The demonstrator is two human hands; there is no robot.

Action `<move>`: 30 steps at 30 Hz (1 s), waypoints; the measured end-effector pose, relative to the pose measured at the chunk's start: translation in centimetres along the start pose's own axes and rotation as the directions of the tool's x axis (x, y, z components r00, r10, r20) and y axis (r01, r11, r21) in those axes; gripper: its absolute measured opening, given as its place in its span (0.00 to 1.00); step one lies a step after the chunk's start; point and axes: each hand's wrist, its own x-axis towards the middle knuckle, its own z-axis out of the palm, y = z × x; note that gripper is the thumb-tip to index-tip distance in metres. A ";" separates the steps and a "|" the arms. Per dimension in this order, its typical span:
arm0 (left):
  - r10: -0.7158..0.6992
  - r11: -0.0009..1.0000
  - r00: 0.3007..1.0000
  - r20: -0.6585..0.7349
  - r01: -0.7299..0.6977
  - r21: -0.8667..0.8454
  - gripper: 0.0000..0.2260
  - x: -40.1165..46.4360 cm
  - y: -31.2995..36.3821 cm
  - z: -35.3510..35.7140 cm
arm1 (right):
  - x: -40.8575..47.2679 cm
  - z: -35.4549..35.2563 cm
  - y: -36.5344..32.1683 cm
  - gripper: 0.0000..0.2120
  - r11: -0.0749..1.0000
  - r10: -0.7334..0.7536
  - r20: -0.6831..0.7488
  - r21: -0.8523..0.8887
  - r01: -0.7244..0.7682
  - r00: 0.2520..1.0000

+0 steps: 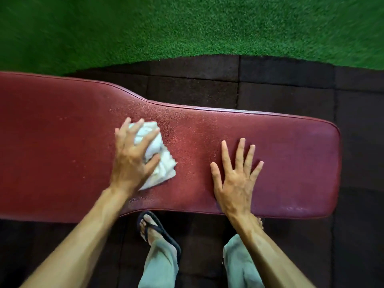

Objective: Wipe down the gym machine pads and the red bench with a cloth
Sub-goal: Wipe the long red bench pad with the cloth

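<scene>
under left hand (pixel 133 159), cloth (pixel 158 159)

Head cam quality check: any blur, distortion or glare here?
Head view: left hand and cloth are motion-blurred; right hand is sharp. Wide-angle lens bows the red bench and turf edge. Soft sheen on the bench, corners dim.

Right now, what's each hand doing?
Left hand: grips the cloth on the bench.
Right hand: open, flat on the bench.
</scene>
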 end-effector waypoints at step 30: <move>0.305 0.944 0.952 -0.006 -0.303 -0.133 0.19 -0.9 -3.2 -0.7 | 0.6 4.7 -10.6 0.26 0.971 0.207 -0.153 0.156 -0.183 0.966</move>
